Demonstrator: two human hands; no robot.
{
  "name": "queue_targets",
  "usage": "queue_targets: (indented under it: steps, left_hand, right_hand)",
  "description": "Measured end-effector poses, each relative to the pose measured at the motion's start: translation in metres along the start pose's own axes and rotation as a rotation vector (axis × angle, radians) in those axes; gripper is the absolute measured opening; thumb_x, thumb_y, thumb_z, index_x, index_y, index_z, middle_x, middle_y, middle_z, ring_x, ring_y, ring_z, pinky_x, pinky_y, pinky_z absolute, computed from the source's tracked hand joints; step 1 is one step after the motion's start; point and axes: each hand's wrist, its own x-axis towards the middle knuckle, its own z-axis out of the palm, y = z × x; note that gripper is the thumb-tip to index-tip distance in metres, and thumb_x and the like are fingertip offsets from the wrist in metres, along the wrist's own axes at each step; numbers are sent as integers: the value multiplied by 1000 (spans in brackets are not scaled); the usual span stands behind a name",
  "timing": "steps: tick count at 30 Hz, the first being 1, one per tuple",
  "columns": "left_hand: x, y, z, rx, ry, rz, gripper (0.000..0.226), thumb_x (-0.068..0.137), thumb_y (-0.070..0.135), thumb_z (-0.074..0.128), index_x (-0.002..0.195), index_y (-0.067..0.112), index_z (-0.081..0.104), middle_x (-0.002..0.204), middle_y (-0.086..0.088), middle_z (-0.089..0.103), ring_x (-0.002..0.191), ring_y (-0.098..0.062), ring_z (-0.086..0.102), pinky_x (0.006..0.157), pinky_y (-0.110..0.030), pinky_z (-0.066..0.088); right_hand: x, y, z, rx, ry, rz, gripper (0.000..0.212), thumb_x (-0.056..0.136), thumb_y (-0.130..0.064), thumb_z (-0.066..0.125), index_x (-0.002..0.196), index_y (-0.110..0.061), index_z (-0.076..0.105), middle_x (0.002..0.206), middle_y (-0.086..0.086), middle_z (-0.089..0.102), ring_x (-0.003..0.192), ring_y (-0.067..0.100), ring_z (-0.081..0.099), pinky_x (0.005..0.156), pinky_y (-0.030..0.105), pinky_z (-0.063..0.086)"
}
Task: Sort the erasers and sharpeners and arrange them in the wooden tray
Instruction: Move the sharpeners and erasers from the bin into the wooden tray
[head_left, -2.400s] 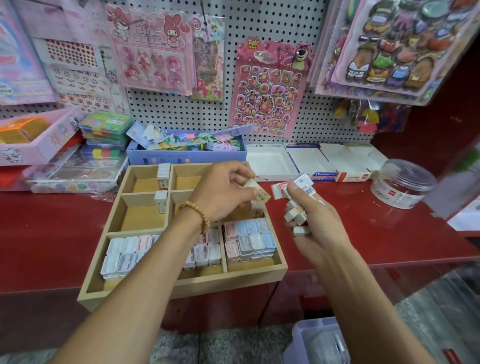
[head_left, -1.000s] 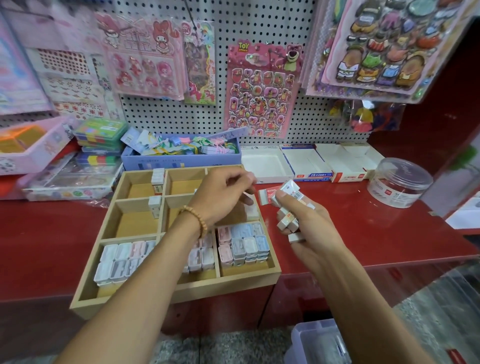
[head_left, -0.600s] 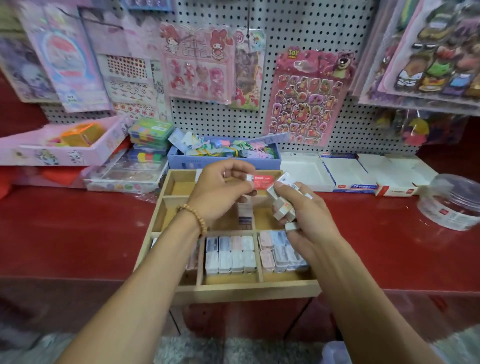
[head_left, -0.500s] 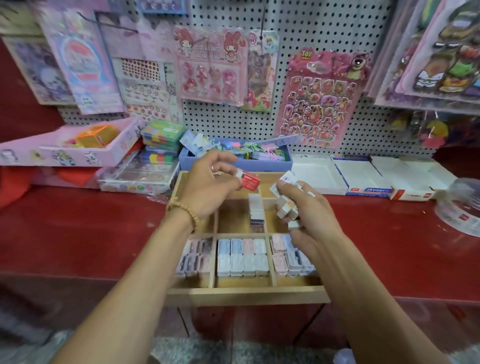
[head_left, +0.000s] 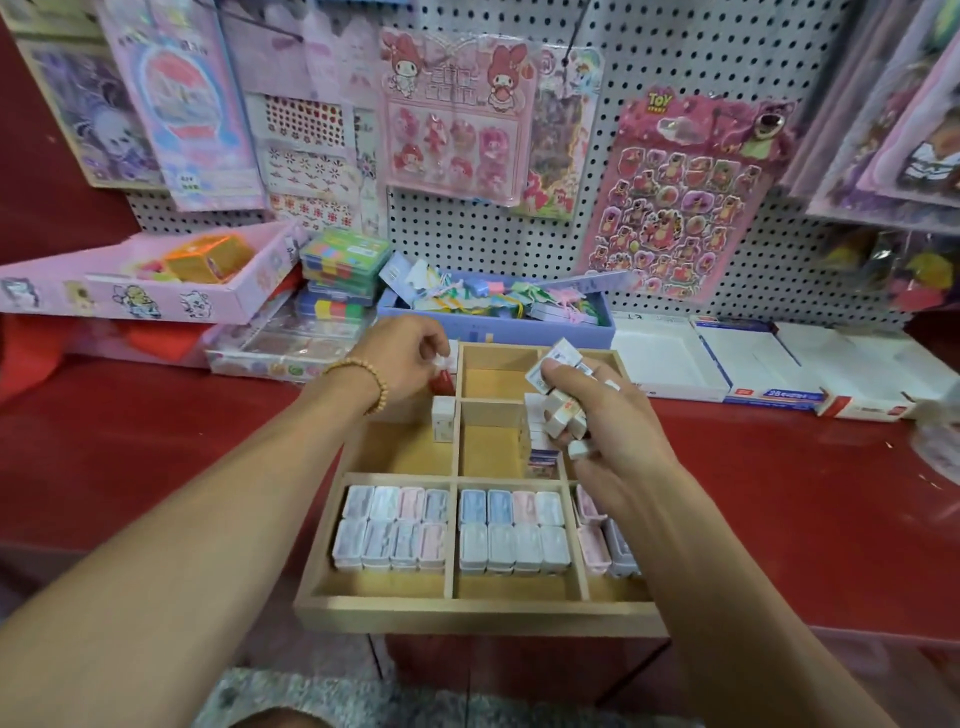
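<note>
A wooden tray (head_left: 467, 610) with nine compartments sits on the red counter. Its front row holds several pastel sharpeners (head_left: 395, 527) in neat rows. My left hand (head_left: 405, 358) pinches a red-wrapped eraser (head_left: 444, 383) over the back-left compartment, just above a white eraser (head_left: 443, 418) standing against the divider. My right hand (head_left: 592, 415) grips a bunch of white erasers (head_left: 558, 410) above the tray's right side. A stack of erasers (head_left: 540, 452) lies in the middle-right compartment, partly hidden by my right hand.
A blue box (head_left: 498, 325) of mixed small items stands right behind the tray. Open white cartons (head_left: 753, 364) lie at the back right. Pink and clear boxes (head_left: 156, 291) crowd the back left. Sticker sheets hang on the pegboard (head_left: 467, 228).
My left hand took the red-wrapped eraser from beside my right hand and carried it left and down into the back-left compartment. My view shifted so the tray is more central.
</note>
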Motion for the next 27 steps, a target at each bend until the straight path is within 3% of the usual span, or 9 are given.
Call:
queue_targets:
  steps: [4, 7, 11, 13, 15, 17, 20, 24, 27]
  left_hand:
    - [5, 0, 14, -31, 7, -57, 19, 78, 4, 76, 78, 20, 65, 85, 3, 65, 86, -16, 63, 82, -26, 50]
    - [5, -2, 18, -47, 25, -111, 18, 76, 7, 80, 74, 20, 67, 84, 4, 65, 83, -15, 63, 83, -29, 52]
    - [3, -1, 16, -68, 6, -122, 11, 77, 10, 80, 83, 16, 73, 87, 0, 69, 85, -14, 63, 82, -26, 51]
    - [1, 1, 11, -16, -12, -122, 4, 82, 18, 76, 85, 19, 74, 88, 2, 70, 87, -15, 64, 82, -29, 52]
    - [-3, 10, 5, 70, 101, -117, 7, 88, 25, 68, 82, 24, 71, 86, 6, 71, 85, -15, 65, 80, -32, 55]
    - [-14, 28, -3, -125, 191, -90, 14, 92, 26, 61, 81, 23, 69, 82, 7, 70, 80, -16, 67, 75, -31, 55]
    - [-36, 63, -15, -630, -4, -47, 19, 97, 23, 57, 92, 13, 72, 80, -1, 70, 68, -16, 69, 59, -25, 53]
    - [-55, 87, -22, -689, -115, 98, 5, 87, 15, 71, 88, 13, 75, 75, 0, 70, 65, -9, 63, 52, -20, 49]
    - [-59, 89, -20, -713, -123, 40, 7, 86, 4, 70, 89, 8, 75, 73, -5, 69, 58, -5, 60, 53, -16, 50]
  right_hand:
    - [-2, -1, -3, -19, -6, -9, 6, 89, -8, 69, 91, -12, 64, 62, -2, 63, 48, 10, 51, 43, 22, 34]
    - [-4, -1, -6, 7, -19, 0, 9, 89, -7, 70, 97, -10, 66, 68, 1, 66, 52, 11, 55, 45, 22, 37]
    - [-5, 0, -10, 4, -39, 11, 11, 88, -8, 71, 97, -9, 67, 74, 4, 68, 56, 13, 58, 45, 21, 41]
    - [-6, 0, -11, -15, -53, 16, 11, 87, -9, 72, 97, -10, 69, 76, 5, 69, 58, 14, 59, 48, 22, 44]
    - [-9, 1, -12, -31, -75, 13, 9, 87, -9, 72, 96, -10, 70, 79, 8, 70, 65, 18, 61, 58, 28, 46]
    - [-12, 2, -13, -40, -85, 3, 11, 86, -8, 73, 97, -9, 71, 81, 10, 70, 74, 24, 60, 70, 38, 44]
    - [-19, 0, -13, -86, -91, -28, 14, 85, -8, 74, 99, -8, 71, 79, 9, 69, 70, 24, 58, 63, 34, 46]
    - [-29, -4, -12, -139, -139, -76, 7, 85, -6, 74, 90, -9, 71, 76, 12, 68, 66, 25, 56, 55, 29, 43]
    - [-34, -8, -9, -119, -162, -87, 6, 84, -5, 73, 86, -8, 70, 75, 15, 65, 66, 26, 54, 54, 28, 40]
